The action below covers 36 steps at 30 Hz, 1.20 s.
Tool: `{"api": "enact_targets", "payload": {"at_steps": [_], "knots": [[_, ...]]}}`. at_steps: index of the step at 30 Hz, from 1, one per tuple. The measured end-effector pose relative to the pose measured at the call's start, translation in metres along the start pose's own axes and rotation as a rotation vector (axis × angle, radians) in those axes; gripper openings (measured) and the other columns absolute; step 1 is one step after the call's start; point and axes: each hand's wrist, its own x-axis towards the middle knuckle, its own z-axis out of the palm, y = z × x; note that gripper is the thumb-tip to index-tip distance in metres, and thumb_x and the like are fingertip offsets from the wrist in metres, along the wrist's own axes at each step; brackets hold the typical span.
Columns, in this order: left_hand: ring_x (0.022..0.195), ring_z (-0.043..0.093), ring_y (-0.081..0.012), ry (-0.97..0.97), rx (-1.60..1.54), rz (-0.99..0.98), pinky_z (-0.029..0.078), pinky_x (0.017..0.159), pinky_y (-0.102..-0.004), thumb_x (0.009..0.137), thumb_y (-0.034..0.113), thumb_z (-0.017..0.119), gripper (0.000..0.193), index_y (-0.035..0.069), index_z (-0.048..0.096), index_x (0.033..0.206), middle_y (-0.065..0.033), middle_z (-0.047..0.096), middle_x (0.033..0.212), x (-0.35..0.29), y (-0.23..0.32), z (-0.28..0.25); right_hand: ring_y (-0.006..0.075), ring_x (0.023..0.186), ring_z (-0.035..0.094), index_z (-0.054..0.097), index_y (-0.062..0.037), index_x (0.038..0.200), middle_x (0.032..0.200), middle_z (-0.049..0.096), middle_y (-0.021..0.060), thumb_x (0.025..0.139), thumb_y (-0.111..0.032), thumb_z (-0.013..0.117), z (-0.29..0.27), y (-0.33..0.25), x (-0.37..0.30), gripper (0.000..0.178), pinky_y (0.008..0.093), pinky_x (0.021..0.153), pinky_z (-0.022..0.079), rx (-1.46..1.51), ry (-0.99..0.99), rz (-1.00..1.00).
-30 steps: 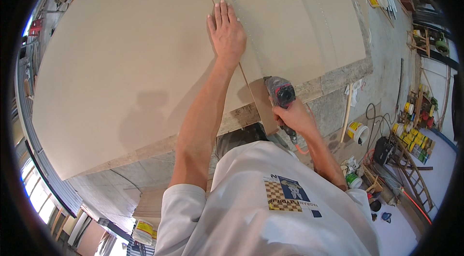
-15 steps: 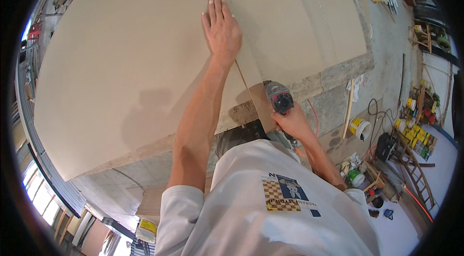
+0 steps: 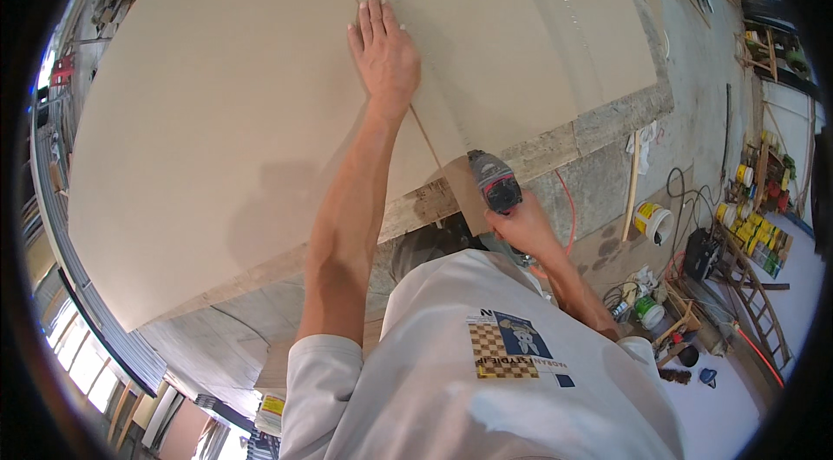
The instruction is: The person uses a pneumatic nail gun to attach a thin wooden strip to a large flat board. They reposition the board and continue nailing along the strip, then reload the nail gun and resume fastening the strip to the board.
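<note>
My left hand (image 3: 388, 56) lies flat, fingers stretched out, on a long narrow strip of board (image 3: 425, 100) atop a wide beige sheet (image 3: 200, 139). A thin brown line runs along the strip's left edge. My right hand (image 3: 528, 224) grips a grey and black power tool with red trim, which looks like a nail gun (image 3: 496, 183). Its nose sits at the strip's near end, by the sheet's front edge. The tool's underside and the contact point are hidden from above. An orange-red hose (image 3: 568, 204) runs close to my right hand.
A rough stone-like edge (image 3: 555, 141) borders the sheet. To the right lie a wooden stick (image 3: 632, 187), a white bucket with a yellow label (image 3: 652, 222), loose cables (image 3: 685, 191) and a wooden ladder (image 3: 759, 304). Metal profiles (image 3: 52, 226) line the far left.
The view has shifted slightly, so the left hand appears a little further left. The tool stays at the strip's near end, and its tilt differs slightly. Both hands keep their hold.
</note>
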Motion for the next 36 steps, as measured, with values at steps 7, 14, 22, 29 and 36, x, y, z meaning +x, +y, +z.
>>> {"api": "enact_targets", "payload": {"at_steps": [7,14,22,29,36], "knots": [[0.152,0.031,-0.0359,0.002,0.021,0.009,0.023,0.123,-0.0557,0.1,0.011,0.046,0.051,-0.003,0.043,0.149,-0.0179,0.039,0.161,0.001,0.002,0.001,0.0139,0.053,0.062,0.061,-0.0013,0.077,0.062,0.064,0.0046,0.084,-0.01,0.069,0.005,-0.004,-0.007,0.014,0.0329,0.051,0.049,0.053,0.075,-0.172],[0.152,0.031,-0.0358,0.015,-0.002,0.0,0.023,0.122,-0.056,0.1,0.011,0.046,0.05,-0.003,0.044,0.148,-0.0169,0.039,0.161,0.001,0.001,0.002,0.0152,0.055,0.062,0.061,0.0007,0.082,0.062,0.063,0.007,0.082,-0.011,0.071,0.004,-0.004,-0.012,0.015,0.0346,0.052,0.048,-0.005,0.102,-0.196],[0.154,0.029,-0.0341,-0.005,0.018,0.0,0.021,0.124,-0.0549,0.099,0.011,0.044,0.051,-0.002,0.043,0.148,-0.0168,0.038,0.162,0.0,0.003,0.0,0.0144,0.055,0.06,0.062,0.0015,0.083,0.062,0.062,0.0079,0.082,-0.011,0.071,0.002,-0.009,-0.019,0.015,0.0342,0.052,0.047,0.003,0.116,-0.203],[0.153,0.03,-0.0337,-0.009,0.026,0.005,0.022,0.124,-0.0547,0.099,0.011,0.045,0.051,-0.002,0.043,0.148,-0.0168,0.039,0.162,0.0,0.0,0.004,0.0289,0.088,0.073,0.067,0.0013,0.117,0.094,0.073,0.0208,0.08,-0.015,0.075,-0.002,0.004,-0.027,0.041,0.0398,0.08,0.055,0.097,0.054,-0.049],[0.153,0.029,-0.0356,-0.025,0.025,0.031,0.022,0.123,-0.055,0.101,0.016,0.05,0.053,-0.002,0.042,0.15,-0.0189,0.038,0.162,-0.002,0.001,-0.01,0.0262,0.08,0.07,0.066,0.0043,0.11,0.089,0.072,0.0188,0.076,-0.013,0.073,-0.018,0.055,-0.054,0.038,0.0397,0.074,0.054,-0.019,0.157,0.063]]}}
